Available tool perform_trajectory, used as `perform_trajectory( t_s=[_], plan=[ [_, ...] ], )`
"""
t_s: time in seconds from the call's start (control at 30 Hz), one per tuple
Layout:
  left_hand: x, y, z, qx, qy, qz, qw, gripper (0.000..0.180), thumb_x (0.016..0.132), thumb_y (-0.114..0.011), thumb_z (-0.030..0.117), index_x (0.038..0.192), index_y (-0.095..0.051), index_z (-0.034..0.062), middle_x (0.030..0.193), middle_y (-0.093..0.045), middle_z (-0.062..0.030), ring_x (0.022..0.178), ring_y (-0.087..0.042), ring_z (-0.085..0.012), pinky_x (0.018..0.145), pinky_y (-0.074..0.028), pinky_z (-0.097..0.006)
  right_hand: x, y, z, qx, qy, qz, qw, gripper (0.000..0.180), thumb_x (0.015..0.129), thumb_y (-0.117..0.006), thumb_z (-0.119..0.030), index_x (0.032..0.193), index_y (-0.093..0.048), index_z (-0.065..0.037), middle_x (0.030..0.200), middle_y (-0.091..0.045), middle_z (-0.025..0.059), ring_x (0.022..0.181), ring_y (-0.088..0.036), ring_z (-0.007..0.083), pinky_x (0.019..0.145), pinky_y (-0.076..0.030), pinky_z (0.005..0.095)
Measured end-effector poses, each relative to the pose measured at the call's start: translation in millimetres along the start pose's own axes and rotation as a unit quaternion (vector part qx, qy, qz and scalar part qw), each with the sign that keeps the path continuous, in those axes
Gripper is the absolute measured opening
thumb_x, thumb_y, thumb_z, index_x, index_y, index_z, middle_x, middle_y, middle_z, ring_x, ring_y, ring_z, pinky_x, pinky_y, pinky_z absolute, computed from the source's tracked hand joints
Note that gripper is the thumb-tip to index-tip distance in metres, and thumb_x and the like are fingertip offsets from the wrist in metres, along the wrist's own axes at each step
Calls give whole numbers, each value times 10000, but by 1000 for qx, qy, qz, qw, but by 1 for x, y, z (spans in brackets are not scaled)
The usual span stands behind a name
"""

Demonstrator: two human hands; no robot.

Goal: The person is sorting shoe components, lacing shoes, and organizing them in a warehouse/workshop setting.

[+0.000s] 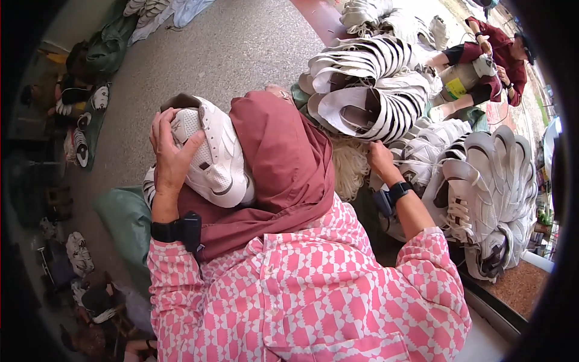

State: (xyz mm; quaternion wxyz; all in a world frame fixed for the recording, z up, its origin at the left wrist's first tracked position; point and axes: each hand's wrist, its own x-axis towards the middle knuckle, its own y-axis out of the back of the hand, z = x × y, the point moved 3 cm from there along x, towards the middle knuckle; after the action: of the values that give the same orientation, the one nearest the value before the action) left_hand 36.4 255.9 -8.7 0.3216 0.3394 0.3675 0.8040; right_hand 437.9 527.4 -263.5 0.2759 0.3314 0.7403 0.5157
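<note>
The left hand [170, 158] grips one white shoe upper [216, 158], fingers wrapped over its heel. The right hand [380, 158] reaches into a cream lace bundle [348, 166]; its closure cannot be told. Stacked uppers [368, 96] beyond remain unprocessed.

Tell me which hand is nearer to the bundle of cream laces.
Right. The right hand reaches down beside the cream laces, touching them; the left hand holds a white shoe well away.

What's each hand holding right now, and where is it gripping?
The left hand clasps a white sneaker upper around its toe end. The right hand reaches into cream laces; whether it holds any cannot be told.
</note>
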Motion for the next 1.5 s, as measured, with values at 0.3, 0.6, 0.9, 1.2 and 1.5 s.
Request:
perform_trajectory(
  t_s=[0.3,0.6,0.9,1.2,1.5],
  plan=[
    [-1,2,8,16,3,5,1000,633,740,-740,214,1279,-456,45,1357,-410,-172,1297,-327,-353,1074,-277,-446,-4,-50,-31,227,-52,-200,952,207,808,-629,-184,857,-671,12,731,-654,150,614,-651,246,579,-500,378],
    [0,3,7,22,3,-4,1000,662,741,-735,227,1298,-432,38,1363,-397,-191,1321,-296,-385,1088,-249,-480,7,-62,-56,153,-32,-4,988,252,840,-593,-209,1053,-574,-75,1080,-588,202,942,-592,417,765,-467,502],
    [-1,-1,1,26,-11,8,1000,652,744,-731,248,1289,-438,41,1354,-410,-190,1330,-289,-392,1102,-230,-495,13,-103,-45,116,39,-105,987,189,821,-578,-198,811,-663,-30,851,-664,212,791,-639,390,692,-497,457],
    [-6,2,10,10,-9,7,1000,644,749,-725,278,1284,-450,47,1362,-416,-161,1354,-278,-372,1122,-213,-468,-7,126,-137,480,-27,-356,801,196,877,-681,-196,771,-660,-33,642,-590,-16,533,-489,50,499,-376,205],
    [0,38,45,51,-107,2,993,654,721,-745,297,1302,-516,102,1403,-428,-133,1331,-349,-335,1114,-239,-437,-9,269,-214,690,192,-181,675,155,914,-622,-129,846,-605,9,659,-554,18,565,-479,74,526,-367,203]
  ],
)
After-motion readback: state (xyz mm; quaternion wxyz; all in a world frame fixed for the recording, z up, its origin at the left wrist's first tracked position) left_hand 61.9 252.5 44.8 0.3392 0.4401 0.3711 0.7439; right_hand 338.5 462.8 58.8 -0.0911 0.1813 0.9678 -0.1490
